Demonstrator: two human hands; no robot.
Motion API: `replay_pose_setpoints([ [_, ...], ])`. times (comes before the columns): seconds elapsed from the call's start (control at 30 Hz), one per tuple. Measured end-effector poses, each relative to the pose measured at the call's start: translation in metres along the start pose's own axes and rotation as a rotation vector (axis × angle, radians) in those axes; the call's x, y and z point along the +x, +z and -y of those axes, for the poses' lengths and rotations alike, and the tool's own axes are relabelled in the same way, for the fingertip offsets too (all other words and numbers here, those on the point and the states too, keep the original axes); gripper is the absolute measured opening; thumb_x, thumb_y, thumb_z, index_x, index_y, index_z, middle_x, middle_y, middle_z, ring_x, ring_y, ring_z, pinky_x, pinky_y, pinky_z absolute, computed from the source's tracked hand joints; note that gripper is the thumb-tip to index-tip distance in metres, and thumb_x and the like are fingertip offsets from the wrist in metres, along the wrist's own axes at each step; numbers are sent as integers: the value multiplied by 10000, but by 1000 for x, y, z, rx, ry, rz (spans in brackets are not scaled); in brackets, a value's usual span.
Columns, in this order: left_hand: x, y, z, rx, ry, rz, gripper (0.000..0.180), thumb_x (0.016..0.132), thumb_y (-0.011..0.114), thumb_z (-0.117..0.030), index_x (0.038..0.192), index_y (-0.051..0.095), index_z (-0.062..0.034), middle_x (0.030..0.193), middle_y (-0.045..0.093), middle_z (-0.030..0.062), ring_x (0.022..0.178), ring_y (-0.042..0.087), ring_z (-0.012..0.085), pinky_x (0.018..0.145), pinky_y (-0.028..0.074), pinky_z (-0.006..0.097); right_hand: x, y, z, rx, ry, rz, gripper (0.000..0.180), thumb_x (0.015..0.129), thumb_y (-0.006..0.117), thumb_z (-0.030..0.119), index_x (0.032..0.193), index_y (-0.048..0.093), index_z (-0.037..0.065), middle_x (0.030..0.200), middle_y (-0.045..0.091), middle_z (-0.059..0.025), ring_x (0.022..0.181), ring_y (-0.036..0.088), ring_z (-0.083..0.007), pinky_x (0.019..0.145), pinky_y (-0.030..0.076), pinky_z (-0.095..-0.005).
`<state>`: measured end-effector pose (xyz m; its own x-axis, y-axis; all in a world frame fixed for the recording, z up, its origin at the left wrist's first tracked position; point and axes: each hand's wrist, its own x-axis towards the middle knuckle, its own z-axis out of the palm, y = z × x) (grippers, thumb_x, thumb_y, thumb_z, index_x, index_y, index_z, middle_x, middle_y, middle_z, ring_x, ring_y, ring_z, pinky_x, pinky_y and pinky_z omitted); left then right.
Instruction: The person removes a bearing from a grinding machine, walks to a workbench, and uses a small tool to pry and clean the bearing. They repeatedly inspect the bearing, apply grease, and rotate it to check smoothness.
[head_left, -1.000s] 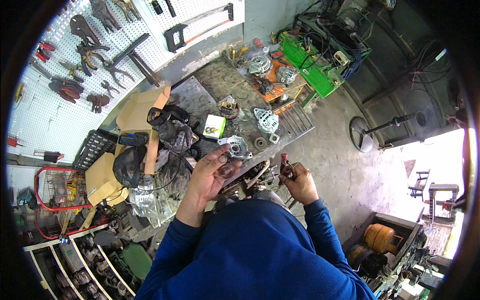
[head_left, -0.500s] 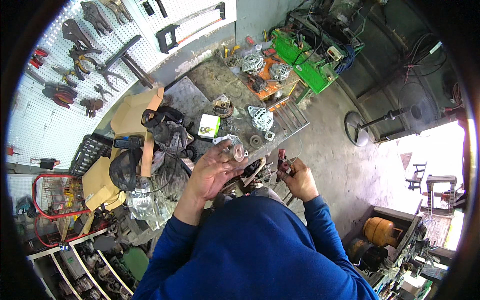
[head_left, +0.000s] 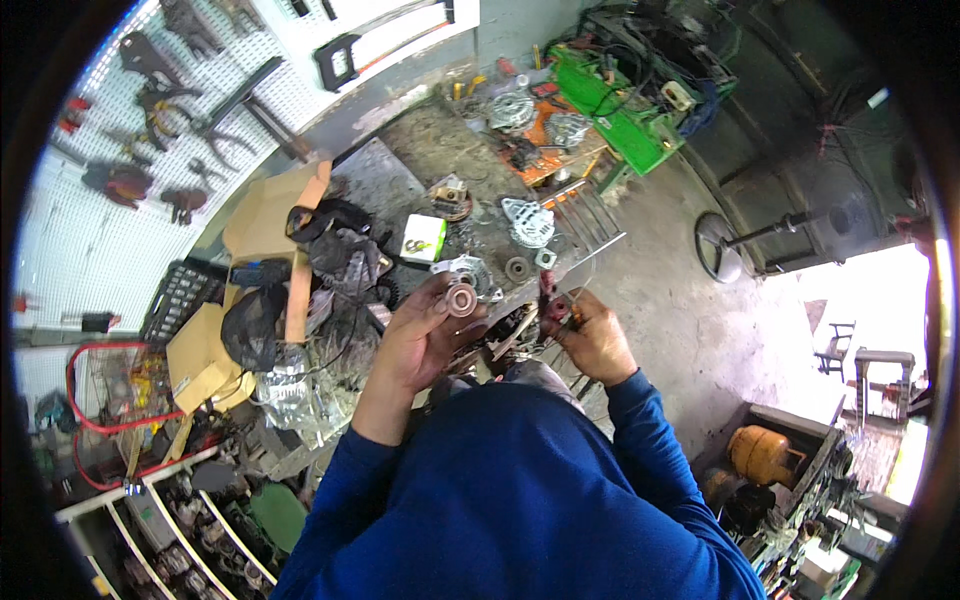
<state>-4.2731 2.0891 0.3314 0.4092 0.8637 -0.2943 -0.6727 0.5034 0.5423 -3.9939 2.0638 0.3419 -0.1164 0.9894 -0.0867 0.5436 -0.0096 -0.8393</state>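
Observation:
My left hand [head_left: 415, 335] grips a round metal pulley [head_left: 461, 299] between thumb and fingers, its ringed face with a centre hole turned up. Just beyond it, a silver alternator housing [head_left: 480, 272] lies near the bench edge, partly hidden by the hand. My right hand [head_left: 598, 342] is closed around a red hand tool [head_left: 550, 297] that points away from me. The fingers cover much of this tool, and its exact kind is unclear. Between the hands, below the bench edge, dark metal parts [head_left: 512, 335] show above my lap.
On the bench [head_left: 385, 185] are another alternator housing [head_left: 529, 222], a metal ring [head_left: 516, 268] and a white-green box [head_left: 423, 238]. Cardboard boxes [head_left: 205, 360] stand left, below a pegboard of tools [head_left: 75, 235]. A fan [head_left: 718, 248] and an orange gas cylinder [head_left: 757, 452] are right.
My left hand has moved slightly left and turned the pulley, so its face shows more fully. My right hand has shifted a little left with the red tool, now more upright.

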Motion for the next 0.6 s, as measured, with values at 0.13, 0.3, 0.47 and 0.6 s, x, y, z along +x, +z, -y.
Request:
replay_pose_setpoints([
  [0.13,-3,-10,6,20,-48,-36,374,995,658,-197,1339,548,-98,1166,698,147,1133,682,374,984,531,603,-16,0,-5,-42,-20,-75,274,850,818,234,994,700,34,960,660,-177,903,645,-343,818,522,-429],
  [0.3,2,-34,23,65,-338,-23,307,1036,590,-245,1318,573,-125,1168,694,146,1155,660,386,981,520,623,-83,23,-11,-38,-71,-384,299,844,792,232,985,693,-12,946,647,-243,949,623,-430,829,521,-477],
  [0.47,2,-31,53,259,-567,213,437,981,633,-101,1408,572,-168,1243,683,133,1208,638,414,991,507,612,-214,76,3,-2,327,-611,292,881,781,208,1090,698,22,1092,645,-193,990,636,-363,874,529,-443],
  [0.6,-4,11,95,289,-725,439,410,995,643,-211,1399,583,-177,1240,698,106,1203,644,376,1018,472,605,-330,111,16,-25,634,-751,298,895,742,310,977,671,33,946,624,-186,881,642,-389,788,519,-466],
])
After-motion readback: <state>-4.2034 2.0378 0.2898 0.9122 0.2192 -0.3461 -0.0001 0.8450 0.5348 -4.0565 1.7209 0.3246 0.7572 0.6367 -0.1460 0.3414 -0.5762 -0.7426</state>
